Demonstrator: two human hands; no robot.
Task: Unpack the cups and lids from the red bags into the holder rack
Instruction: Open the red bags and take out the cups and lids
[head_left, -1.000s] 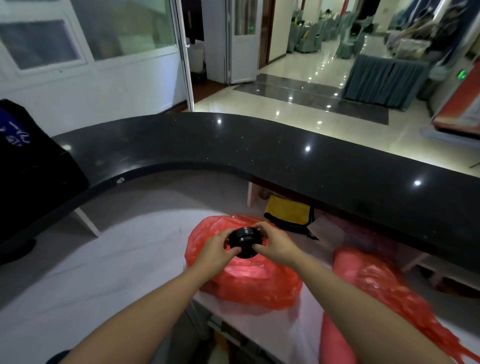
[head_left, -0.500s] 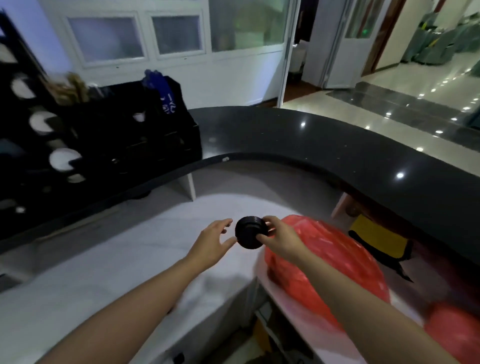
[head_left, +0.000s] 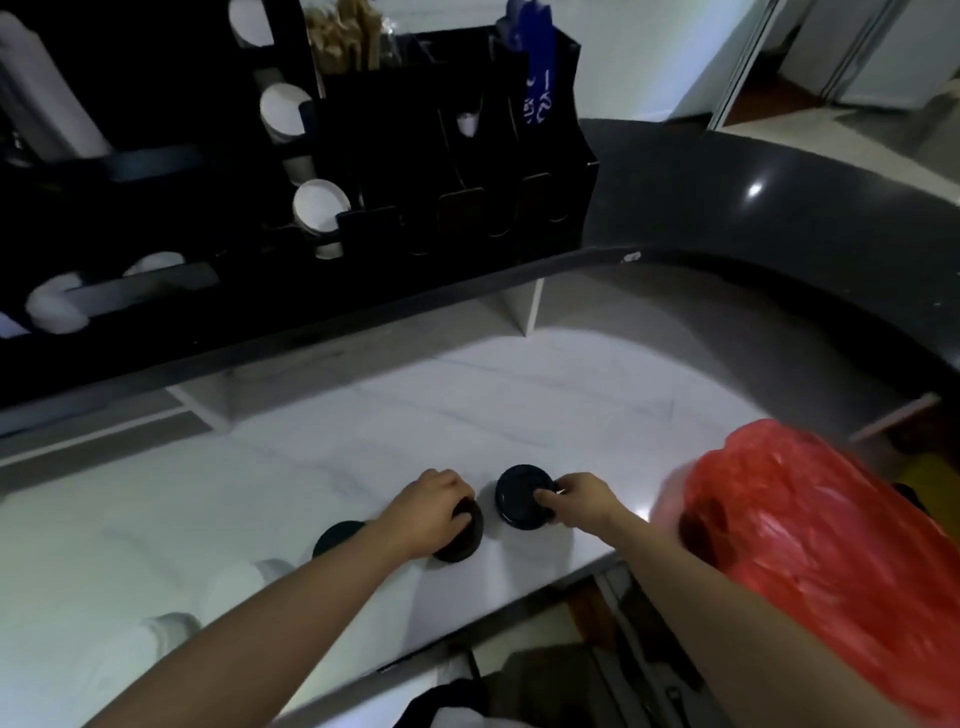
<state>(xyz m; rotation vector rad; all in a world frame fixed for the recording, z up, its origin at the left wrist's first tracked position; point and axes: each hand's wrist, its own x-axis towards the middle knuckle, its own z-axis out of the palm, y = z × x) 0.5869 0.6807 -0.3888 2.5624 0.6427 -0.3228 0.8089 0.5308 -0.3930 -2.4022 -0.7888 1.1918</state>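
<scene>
My right hand (head_left: 582, 501) pinches a stack of black lids (head_left: 522, 496) by its right edge, just above the white counter. My left hand (head_left: 428, 512) grips a second stack of black lids (head_left: 465, 540) that stands on the counter. A third black lid stack (head_left: 337, 535) sits left of it, partly behind my left forearm. A red bag (head_left: 810, 540) lies at the right edge of the counter. The black holder rack (head_left: 447, 171) stands on the raised dark ledge at the back, with white cups (head_left: 319, 208) lying in its slots.
White cups (head_left: 234, 587) lie on the white counter (head_left: 467, 405) near my left forearm. Wooden stirrers (head_left: 348, 34) and blue packets (head_left: 535, 62) fill the rack's top. The curved black countertop (head_left: 753, 208) runs along the back and right.
The view has swung left toward the rack. My right hand carried the lid stack left from the red bag and down to the counter. My left hand now grips another stack there.
</scene>
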